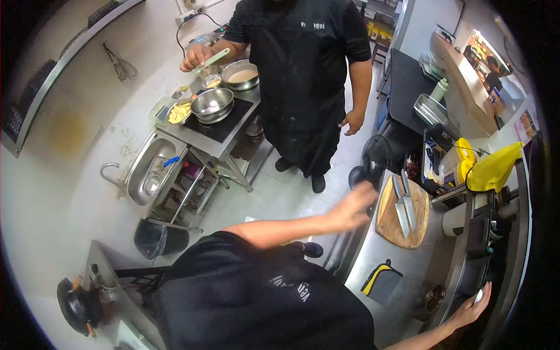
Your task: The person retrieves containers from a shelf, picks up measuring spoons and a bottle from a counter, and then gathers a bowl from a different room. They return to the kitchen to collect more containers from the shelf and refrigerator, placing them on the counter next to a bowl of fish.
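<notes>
My left hand is smeared by motion over the left edge of the steel counter, and its fingers cannot be made out. Near it, two knives lie side by side on a wooden cutting board. At the lower right, my right hand reaches to the black shelf bins, with a small white object at its fingers, too small to name. Between my arms, a grey pot holder with yellow and black trim lies on the steel counter.
A co-worker in black stands across the aisle, a pale green-handled utensil in one hand. Beside them are a steel bowl on a cooktop and a bowl of cut yellow pieces. A sink, a bin and a fan stand around.
</notes>
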The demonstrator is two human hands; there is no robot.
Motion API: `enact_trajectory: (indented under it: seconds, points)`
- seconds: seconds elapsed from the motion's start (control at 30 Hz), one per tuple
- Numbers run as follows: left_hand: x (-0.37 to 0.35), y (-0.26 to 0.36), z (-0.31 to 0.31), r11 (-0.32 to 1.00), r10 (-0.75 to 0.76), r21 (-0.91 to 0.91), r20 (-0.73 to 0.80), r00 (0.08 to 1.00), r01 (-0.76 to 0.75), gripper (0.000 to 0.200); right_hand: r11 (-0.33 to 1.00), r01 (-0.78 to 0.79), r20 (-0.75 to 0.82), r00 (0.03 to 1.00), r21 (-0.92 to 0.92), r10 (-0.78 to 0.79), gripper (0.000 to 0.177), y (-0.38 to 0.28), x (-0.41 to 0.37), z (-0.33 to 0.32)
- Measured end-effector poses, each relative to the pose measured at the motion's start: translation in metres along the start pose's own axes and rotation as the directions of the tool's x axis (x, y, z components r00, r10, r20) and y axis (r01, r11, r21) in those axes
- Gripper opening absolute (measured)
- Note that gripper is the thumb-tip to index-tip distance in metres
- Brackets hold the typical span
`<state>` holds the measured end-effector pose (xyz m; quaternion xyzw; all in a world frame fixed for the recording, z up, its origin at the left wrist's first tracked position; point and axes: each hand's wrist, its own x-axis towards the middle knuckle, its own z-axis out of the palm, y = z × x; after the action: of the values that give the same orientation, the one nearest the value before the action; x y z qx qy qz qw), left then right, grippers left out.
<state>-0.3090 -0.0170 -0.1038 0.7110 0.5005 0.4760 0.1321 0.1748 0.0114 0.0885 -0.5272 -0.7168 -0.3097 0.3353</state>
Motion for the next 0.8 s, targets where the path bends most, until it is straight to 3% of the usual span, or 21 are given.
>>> enact_trajectory:
  seconds: [0.03, 0.07, 0.1, 0.13, 0.17, 0.23, 0.3, 0.37, 0.43, 0.5, 0.53, 0.57, 0.63, 0.7, 0.77, 0.8]
  points:
    - [-0.015, -0.006, -0.033, 0.992, -0.071, 0.093, -0.159, 0.985, 0.086, 0.074, 0.999, 0.047, 0.013, 0.999, -0.028, -0.047, 0.030, 0.000, -0.005, -0.003]
    - [-0.026, -0.030, -0.056, 0.975, -0.211, -0.143, -0.331, 0.920, 0.172, 0.067, 0.998, 0.066, 0.024, 0.998, -0.021, -0.066, 0.029, -0.002, -0.010, -0.008]
    - [-0.028, -0.029, -0.092, 0.897, -0.439, -0.238, -0.375, 0.816, 0.373, 0.063, 0.996, 0.082, 0.035, 0.996, -0.017, -0.082, 0.028, -0.004, -0.016, -0.014]
    - [-0.030, -0.028, -0.124, 0.818, -0.558, -0.421, -0.418, 0.717, 0.391, 0.058, 0.998, 0.060, 0.032, 0.998, 0.027, -0.061, 0.027, -0.014, -0.020, -0.023]
    - [-0.042, -0.070, -0.154, 0.882, -0.442, -0.387, -0.484, 0.755, 0.269, 0.057, 0.999, 0.052, 0.027, 0.998, 0.011, -0.052, 0.027, -0.013, -0.027, -0.031]
    - [-0.017, -0.032, -0.221, 0.669, -0.695, -0.716, -0.506, 0.511, 0.201, 0.063, 0.999, 0.039, 0.070, 0.997, 0.028, -0.041, 0.027, -0.007, -0.042, -0.049]
    - [-0.002, -0.033, -0.272, 0.516, -0.703, -0.854, -0.470, 0.533, -0.073, 0.078, 1.000, -0.023, 0.082, 0.996, -0.004, 0.023, 0.027, -0.011, -0.054, -0.073]
    - [0.016, -0.041, -0.310, 0.386, -0.672, -0.881, -0.471, 0.571, -0.274, 0.087, 0.993, -0.105, 0.079, 0.991, -0.051, 0.109, 0.027, -0.015, -0.064, -0.098]
    - [0.035, -0.048, -0.342, 0.306, -0.660, -0.845, -0.521, 0.542, -0.439, 0.081, 0.988, -0.131, 0.087, 0.987, -0.078, 0.138, 0.026, -0.016, -0.076, -0.121]
    - [0.040, -0.110, -0.371, 0.224, -0.627, -0.811, -0.545, 0.557, -0.541, 0.068, 0.978, -0.170, 0.093, 0.979, -0.118, 0.182, 0.026, -0.019, -0.087, -0.140]
    - [0.040, -0.136, -0.373, 0.247, -0.622, -0.795, -0.568, 0.538, -0.554, 0.061, 0.983, -0.168, 0.081, 0.981, -0.078, 0.175, 0.025, -0.021, -0.095, -0.146]
    - [0.047, -0.157, -0.370, 0.256, -0.619, -0.786, -0.580, 0.530, -0.562, 0.053, 0.983, -0.173, 0.067, 0.982, -0.054, 0.177, 0.024, -0.021, -0.105, -0.155]
    - [0.039, -0.179, -0.357, 0.089, -0.426, -0.883, -0.452, 0.784, -0.461, 0.038, 0.948, -0.319, 0.084, 0.944, -0.022, 0.320, 0.022, -0.036, -0.120, -0.170]
    - [0.047, -0.093, -0.287, 0.246, -0.573, -0.856, -0.506, 0.644, -0.454, 0.027, 0.900, -0.431, 0.115, 0.893, -0.057, 0.435, 0.021, -0.057, -0.136, -0.176]
    - [0.037, -0.054, -0.197, 0.405, -0.480, -0.907, -0.319, 0.817, -0.117, 0.022, 0.852, -0.524, 0.174, 0.838, -0.009, 0.517, 0.017, -0.081, -0.157, -0.171]
    - [0.029, -0.015, -0.139, 0.452, -0.517, -0.892, -0.241, 0.822, 0.023, 0.024, 0.847, -0.530, 0.204, 0.834, 0.039, 0.512, 0.016, -0.092, -0.170, -0.162]
